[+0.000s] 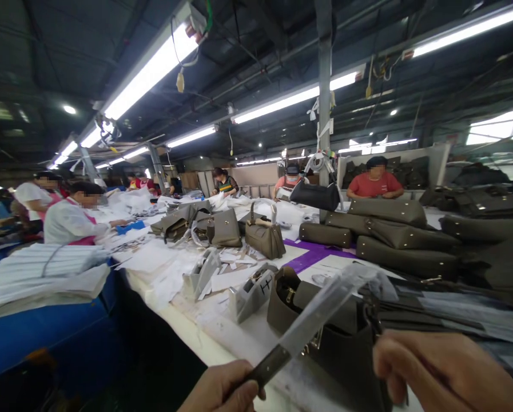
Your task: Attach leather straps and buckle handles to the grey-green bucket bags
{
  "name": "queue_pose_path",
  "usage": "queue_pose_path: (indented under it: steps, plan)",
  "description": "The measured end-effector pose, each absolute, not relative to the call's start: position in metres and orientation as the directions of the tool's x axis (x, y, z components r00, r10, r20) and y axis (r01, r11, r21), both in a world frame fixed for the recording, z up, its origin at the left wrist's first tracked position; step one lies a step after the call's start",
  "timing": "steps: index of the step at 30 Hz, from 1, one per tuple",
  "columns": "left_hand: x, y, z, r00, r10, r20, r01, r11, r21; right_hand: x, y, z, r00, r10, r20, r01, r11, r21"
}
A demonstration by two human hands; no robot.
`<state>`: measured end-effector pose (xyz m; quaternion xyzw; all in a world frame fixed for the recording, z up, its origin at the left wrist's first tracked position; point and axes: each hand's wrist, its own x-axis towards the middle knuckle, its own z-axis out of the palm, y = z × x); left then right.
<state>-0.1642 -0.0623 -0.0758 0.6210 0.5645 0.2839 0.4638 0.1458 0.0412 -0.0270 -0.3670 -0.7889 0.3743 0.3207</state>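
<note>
At the bottom centre, my left hand [228, 386] is closed on the dark end of a strap [271, 363]. Clear plastic film [325, 300] wraps the strap, which slants up to the right across an olive-brown handbag [342, 355]. The bag stands open on the table, with metal fittings inside and on its front. My right hand [432, 366] is closed at the bag's right side, near a dark strap end with a metal clasp [371, 312]. What its fingers pinch is too hidden to tell.
Two grey-white holders [250, 294] stand left of the bag on the white table [187, 326]. Finished bags [226, 228] and stacked olive bag bodies [406, 257] lie beyond. Purple material [301, 262] crosses the table. Several people sit farther back; blue bins [46, 332] are at left.
</note>
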Motion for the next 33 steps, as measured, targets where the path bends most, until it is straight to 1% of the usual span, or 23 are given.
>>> queue_pose_path:
  steps: [1,2,3,4,5,7,9,11,13,14,15,16,18,20,21,22,23,24,25,27,29,33]
  plan:
    - [-0.159,-0.061,-0.069,0.219,0.968,-0.124,0.5,-0.002,0.866,0.137,0.03,-0.023,-0.557,0.736,0.385,0.292,0.608,-0.738]
    - [-0.151,-0.06,-0.06,0.247,0.967,-0.066,0.543,-0.081,0.836,0.126,0.018,-0.018,-0.622,0.61,0.492,0.219,0.738,-0.638]
    - [-0.142,-0.059,-0.051,0.292,0.956,-0.009,0.566,-0.165,0.808,0.114,0.009,-0.013,-0.667,0.502,0.551,0.179,0.825,-0.536]
    - [-0.133,-0.059,-0.042,0.341,0.939,0.042,0.569,-0.242,0.786,0.102,0.002,-0.009,-0.711,0.411,0.57,0.174,0.889,-0.424]
    - [-0.125,-0.059,-0.035,0.374,0.923,0.089,0.569,-0.304,0.764,0.092,-0.002,-0.006,-0.761,0.336,0.555,0.191,0.934,-0.303]
    - [-0.118,-0.058,-0.027,0.415,0.901,0.126,0.605,-0.376,0.702,0.083,0.001,-0.007,-0.828,0.243,0.506,0.241,0.968,-0.07]
    - [-0.123,-0.058,-0.028,0.394,0.912,0.113,0.687,-0.374,0.623,0.091,0.016,-0.013,-0.857,0.24,0.455,0.317,0.943,0.098]
    - [-0.136,-0.056,-0.035,0.321,0.942,0.1,0.765,-0.32,0.559,0.108,0.034,-0.02,-0.841,0.333,0.427,0.448,0.871,0.201]
    - [-0.146,-0.052,-0.041,0.234,0.963,0.132,0.814,-0.268,0.515,0.122,0.046,-0.023,-0.774,0.456,0.439,0.596,0.759,0.263]
    - [-0.148,-0.049,-0.041,0.211,0.965,0.154,0.825,-0.261,0.502,0.124,0.047,-0.024,-0.744,0.498,0.447,0.642,0.719,0.266]
    - [-0.147,-0.045,-0.041,0.209,0.961,0.179,0.823,-0.272,0.498,0.122,0.046,-0.023,-0.728,0.523,0.443,0.659,0.711,0.245]
    - [-0.144,-0.041,-0.039,0.232,0.951,0.205,0.805,-0.306,0.509,0.115,0.043,-0.021,-0.736,0.536,0.413,0.647,0.737,0.196]
    - [-0.137,-0.028,-0.037,0.336,0.913,0.231,0.701,-0.406,0.586,0.097,0.036,-0.016,-0.797,0.535,0.28,0.566,0.823,0.038]
    - [-0.138,-0.009,-0.042,0.392,0.887,0.245,0.552,-0.44,0.708,0.082,0.033,-0.009,-0.825,0.545,0.15,0.535,0.838,-0.105]
    - [-0.143,0.002,-0.048,0.363,0.898,0.249,0.502,-0.414,0.759,0.079,0.036,-0.006,-0.808,0.577,0.121,0.56,0.815,-0.147]
    - [-0.152,0.015,-0.056,0.268,0.926,0.264,0.484,-0.367,0.794,0.079,0.04,-0.003,-0.773,0.623,0.118,0.602,0.779,-0.176]
    - [-0.163,0.029,-0.067,0.124,0.949,0.291,0.508,-0.313,0.802,0.082,0.047,-0.001,-0.729,0.671,0.131,0.641,0.738,-0.21]
    - [-0.176,0.044,-0.078,-0.041,0.945,0.326,0.579,-0.243,0.778,0.087,0.054,-0.001,-0.688,0.711,0.143,0.667,0.698,-0.26]
    - [-0.19,0.058,-0.088,-0.122,0.933,0.34,0.616,-0.198,0.763,0.092,0.06,-0.001,-0.655,0.741,0.144,0.676,0.661,-0.326]
    - [-0.214,0.085,-0.106,-0.171,0.919,0.356,0.664,-0.16,0.73,0.101,0.071,-0.004,-0.627,0.769,0.124,0.651,0.605,-0.459]
    - [-0.229,0.109,-0.116,-0.127,0.926,0.357,0.695,-0.173,0.697,0.105,0.076,-0.007,-0.626,0.773,0.106,0.615,0.572,-0.543]
    - [-0.239,0.145,-0.111,0.024,0.958,0.285,0.705,-0.219,0.674,0.105,0.076,-0.011,-0.636,0.764,0.106,0.595,0.574,-0.563]
